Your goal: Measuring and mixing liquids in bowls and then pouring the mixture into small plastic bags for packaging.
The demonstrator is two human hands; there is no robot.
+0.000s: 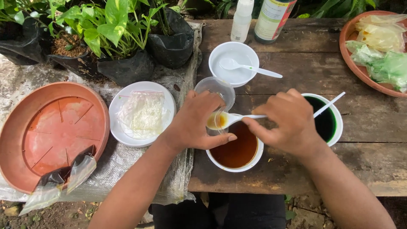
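Keep right hand [290,123] pinching white spoon [231,118] level over brown-liquid bowl [235,150], tip slowly into small clear bag [217,121] gripped by left hand [199,123].

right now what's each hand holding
Left hand: closed around a small clear bag over the bowl of brown liquid.
Right hand: closed on a white spoon.

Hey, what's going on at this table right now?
A person's right hand holds a white spoon of amber liquid over a white bowl of the same liquid. The left hand holds a small clear bag at the spoon's tip. A bowl of dark green liquid sits just right.
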